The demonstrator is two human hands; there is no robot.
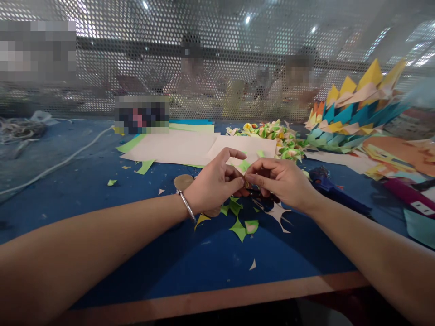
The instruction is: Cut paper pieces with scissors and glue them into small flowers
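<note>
My left hand (220, 177) and my right hand (279, 182) meet over the middle of the blue table, their fingertips pinched together. Something small and yellowish sits between the fingertips, mostly hidden by the fingers; I cannot make out what it is. Just behind it, pale paper (251, 147) carries small light green pieces (244, 165). Below the hands lie green paper scraps (239, 230) and a white cut-out offcut (280, 213). A round brown piece (183, 182) shows beside my left wrist, which wears a silver bracelet (185, 204).
Large white sheets (173, 147) lie behind my hands, near a pile of folded paper pieces (272, 133). Right of them stand a layered, pointed paper construction (356, 113), a blue glue gun (335, 190) and a magenta object (411, 197). A white cord (64, 160) crosses the left side; perforated mesh (224, 59) rises behind.
</note>
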